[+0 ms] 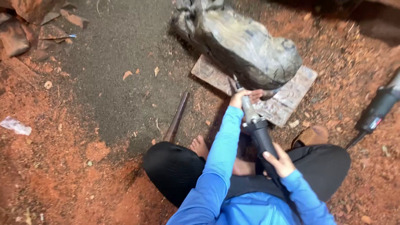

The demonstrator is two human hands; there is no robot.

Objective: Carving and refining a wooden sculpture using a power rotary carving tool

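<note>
The left hand (245, 98) wraps the front of a handheld grinder (255, 125), the right hand (280, 161) closed around its rear body. Its tip meets a grey carved wood block (246, 46), resting on a flat board (287, 98) on the sawdust-strewn floor (62, 166).

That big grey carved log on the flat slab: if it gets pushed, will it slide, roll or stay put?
The big grey carved log looks solid and bulky, so probably heavy and slow to shift. Its rounded underside rests on the flat wooden slab, so a side push might rock or roll it rather than slide it. Its rough, cracked surface likely isn't slippery.
</note>
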